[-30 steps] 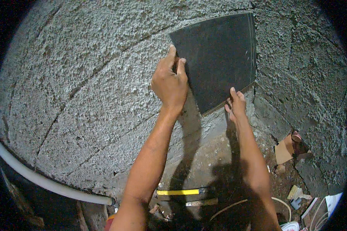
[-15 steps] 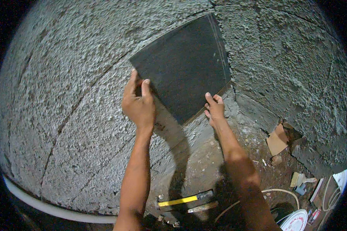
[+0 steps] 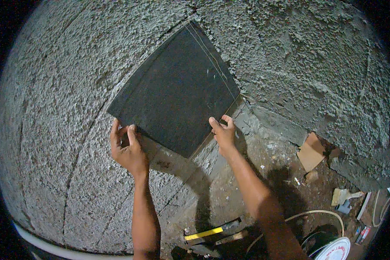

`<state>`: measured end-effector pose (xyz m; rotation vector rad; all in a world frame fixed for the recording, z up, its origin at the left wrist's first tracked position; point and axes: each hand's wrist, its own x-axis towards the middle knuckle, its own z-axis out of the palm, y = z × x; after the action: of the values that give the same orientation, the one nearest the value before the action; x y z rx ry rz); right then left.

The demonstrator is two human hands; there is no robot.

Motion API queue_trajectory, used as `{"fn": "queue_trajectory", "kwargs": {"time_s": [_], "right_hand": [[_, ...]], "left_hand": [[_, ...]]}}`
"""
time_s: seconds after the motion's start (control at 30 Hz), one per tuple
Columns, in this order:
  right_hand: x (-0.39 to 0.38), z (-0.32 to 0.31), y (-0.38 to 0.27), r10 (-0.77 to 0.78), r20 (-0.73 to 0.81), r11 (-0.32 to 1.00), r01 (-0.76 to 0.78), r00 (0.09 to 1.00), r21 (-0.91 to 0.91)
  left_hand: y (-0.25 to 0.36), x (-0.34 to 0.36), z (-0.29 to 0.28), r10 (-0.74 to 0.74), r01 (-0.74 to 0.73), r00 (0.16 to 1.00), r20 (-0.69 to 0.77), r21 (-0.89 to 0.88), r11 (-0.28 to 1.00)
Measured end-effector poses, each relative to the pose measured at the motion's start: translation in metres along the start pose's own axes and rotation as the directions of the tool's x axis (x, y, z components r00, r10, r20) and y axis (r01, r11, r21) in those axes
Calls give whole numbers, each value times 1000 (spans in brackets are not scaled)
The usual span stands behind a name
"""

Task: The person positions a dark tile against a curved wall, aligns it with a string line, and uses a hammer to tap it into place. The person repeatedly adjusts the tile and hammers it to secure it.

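Observation:
A dark grey square slab (image 3: 173, 86) with pale lines along one edge lies against the rough grey plastered wall, close to an inside corner. My left hand (image 3: 128, 145) grips its lower-left edge near the left corner, thumb and fingers curled at the edge. My right hand (image 3: 222, 132) grips the lower-right edge, its thumb toward the face and the other fingers partly hidden behind. Both forearms reach up from below and cast shadows on the wall and ground.
Below lie a yellow level (image 3: 203, 234), cardboard (image 3: 310, 151), a looping hose (image 3: 312, 211), a round white lid (image 3: 333, 251) and scattered small items (image 3: 342, 199). A pale pipe (image 3: 52, 245) runs along the lower left. Rough wall (image 3: 299, 52) continues to the right.
The slab and both hands appear further left and lower and more tilted in the picture, as the whole view has shifted. Both hands still grip the slab against the wall.

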<state>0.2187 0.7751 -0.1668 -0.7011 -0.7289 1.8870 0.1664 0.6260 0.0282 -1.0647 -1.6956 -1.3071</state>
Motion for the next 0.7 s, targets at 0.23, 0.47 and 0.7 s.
{"fn": "queue_trajectory", "kwargs": {"time_s": [0.23, 0.47, 0.7], "right_hand": [[-4, -1, 2, -16, 26, 997, 14, 1000, 70], [-1, -9, 17, -87, 1, 971, 85, 996, 224], [-1, -6, 28, -102, 1, 942, 96, 995, 320]], "left_hand": [[-3, 1, 0, 10, -10, 1000, 6, 28, 1000], [-4, -6, 8, -69, 74, 996, 50, -93, 993], [-1, -7, 6, -63, 72, 993, 97, -82, 994]]}}
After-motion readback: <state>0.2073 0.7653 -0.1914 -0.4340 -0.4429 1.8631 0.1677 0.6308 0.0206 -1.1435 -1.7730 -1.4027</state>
